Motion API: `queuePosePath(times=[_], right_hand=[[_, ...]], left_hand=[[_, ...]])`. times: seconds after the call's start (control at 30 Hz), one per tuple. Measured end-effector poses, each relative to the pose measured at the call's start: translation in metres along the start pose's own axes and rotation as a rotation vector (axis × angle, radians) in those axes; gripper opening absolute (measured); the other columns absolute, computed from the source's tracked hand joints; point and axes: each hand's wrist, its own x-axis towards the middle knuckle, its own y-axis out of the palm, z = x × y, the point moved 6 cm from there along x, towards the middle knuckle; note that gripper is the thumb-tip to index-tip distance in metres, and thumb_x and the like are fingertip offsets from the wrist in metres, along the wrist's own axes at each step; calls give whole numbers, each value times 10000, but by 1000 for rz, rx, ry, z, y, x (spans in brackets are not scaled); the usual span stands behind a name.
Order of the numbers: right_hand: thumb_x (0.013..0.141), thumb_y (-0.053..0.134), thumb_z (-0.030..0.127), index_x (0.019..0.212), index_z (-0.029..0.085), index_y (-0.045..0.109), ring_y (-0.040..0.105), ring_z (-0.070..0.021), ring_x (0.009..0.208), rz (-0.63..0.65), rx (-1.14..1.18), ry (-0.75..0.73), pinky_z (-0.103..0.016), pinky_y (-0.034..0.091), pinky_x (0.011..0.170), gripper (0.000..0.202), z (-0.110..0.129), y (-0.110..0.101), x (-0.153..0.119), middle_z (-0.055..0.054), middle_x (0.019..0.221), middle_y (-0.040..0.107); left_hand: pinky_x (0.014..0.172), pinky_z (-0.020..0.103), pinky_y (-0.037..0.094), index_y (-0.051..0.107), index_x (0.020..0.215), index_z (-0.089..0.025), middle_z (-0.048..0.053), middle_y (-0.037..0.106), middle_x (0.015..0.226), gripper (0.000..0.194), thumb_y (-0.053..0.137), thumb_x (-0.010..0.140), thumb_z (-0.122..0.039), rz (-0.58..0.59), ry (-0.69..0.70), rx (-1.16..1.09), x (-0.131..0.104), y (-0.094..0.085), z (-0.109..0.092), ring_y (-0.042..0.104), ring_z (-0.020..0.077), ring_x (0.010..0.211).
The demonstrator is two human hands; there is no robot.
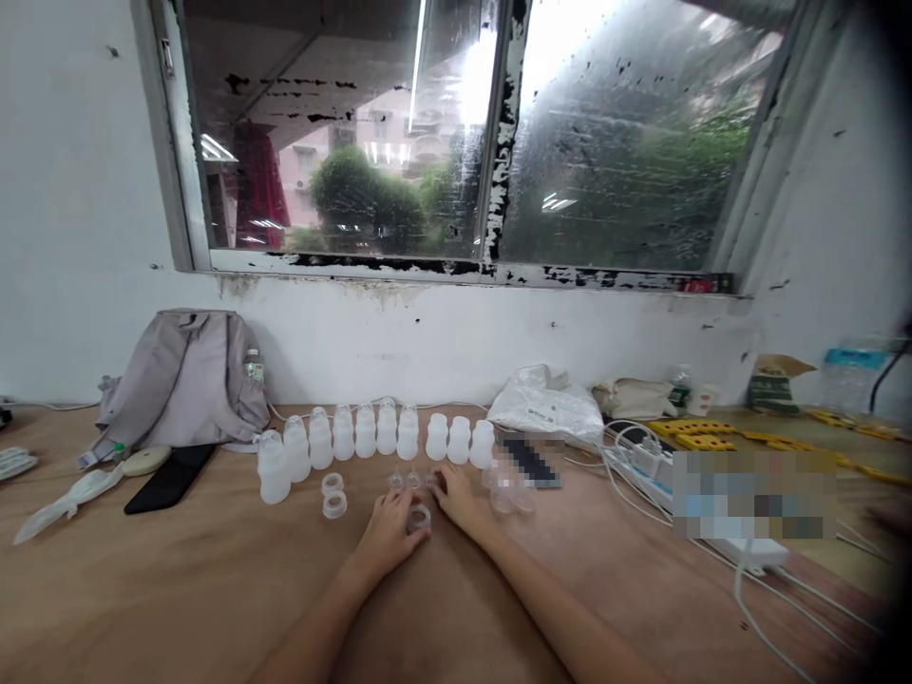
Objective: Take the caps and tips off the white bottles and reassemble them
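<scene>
Left hand (pixel 387 534) on the table (pixel 456 617), grip closed around a clear ring (pixel 420 518), thumb on the near side. Right hand (pixel 457 496) just right of it, fingertips at the rightmost of three small clear teats (pixel 413 480); can't tell if that grip is pinched on the teat or only touching. Teats sit in a short row beyond the left hand.

Two loose rings (pixel 334 504) lie left of the left hand, one behind the other. Seven white bottles with clear tops (pixel 344 437) stand upright in a curved row behind; three uncapped bottles (pixel 460 444) stand right of them. Clear domed caps (pixel 503 502) cluster right of the right hand, near a partly pixelated dark phone (pixel 523 460). Backpack (pixel 189 380) back left, white plastic bag (pixel 545 404) back right, both against the wall.
</scene>
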Motion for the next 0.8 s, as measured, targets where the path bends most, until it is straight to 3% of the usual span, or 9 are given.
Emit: queuePosePath(times=[0.07, 0.17, 0.33, 0.4, 0.47, 0.57, 0.67, 0.8], right_hand=[[696, 530, 160, 811, 191, 572, 515, -221, 845, -18, 58, -15, -348, 392, 770, 127, 5, -4, -1, -70, 850, 595], [693, 541, 160, 808, 197, 579, 518, -205, 823, 0, 142, -65, -336, 395, 765, 126, 21, -14, -6, -50, 827, 597], [668, 576, 187, 836, 190, 603, 505, -216, 890, 177, 157, -217, -348, 392, 796, 170, 45, -12, -20, -59, 904, 602], [640, 576, 159, 883, 181, 600, 502, -221, 908, 238, 167, -260, -354, 393, 808, 245, 49, -6, -24, -64, 939, 601], [616, 540, 104, 943, 174, 586, 512, -216, 913, 241, 216, -244, -351, 399, 816, 337, 47, -2, -24, -66, 962, 602], [591, 455, 36, 972, 175, 565, 534, -189, 916, 140, 327, -150, -338, 405, 833, 420, 38, -4, -19, -58, 977, 607], [557, 414, 10, 932, 167, 565, 550, -180, 907, 51, 354, -49, -339, 412, 836, 434, 30, -8, -15, -56, 946, 619], [553, 413, 11, 917, 154, 568, 558, -180, 885, 26, 318, -7, -341, 428, 814, 421, 28, -9, -15, -67, 932, 623]], left_hand=[[864, 347, 324, 494, 1070, -190, 64, 558, 1072, 419, 586, 692, -345, -17, -11, 17, -1, 0, 2, 469, 226, 1013], [848, 371, 341, 544, 1001, -208, 53, 585, 1004, 340, 566, 709, -382, -67, -58, 42, 0, -5, 9, 488, 237, 983], [826, 351, 399, 524, 1008, -190, 66, 585, 981, 318, 534, 745, -368, -368, -47, -96, 1, -28, 13, 533, 205, 927], [817, 347, 414, 522, 1011, -191, 60, 589, 968, 315, 543, 741, -353, -418, -21, -124, 0, -33, 13, 542, 200, 912], [823, 346, 410, 526, 1014, -202, 55, 589, 977, 308, 544, 741, -344, -385, 2, -116, 0, -32, 10, 538, 200, 928], [844, 352, 385, 529, 1036, -215, 54, 584, 1023, 326, 542, 742, -357, -291, 4, -55, 0, -25, 8, 515, 208, 976], [839, 368, 363, 539, 1030, -215, 52, 592, 1021, 339, 538, 739, -388, -170, -38, 32, 1, -14, 10, 501, 224, 979], [842, 397, 336, 552, 1003, -224, 48, 598, 998, 352, 552, 718, -430, -29, -77, 106, 3, -2, 15, 488, 247, 978]])
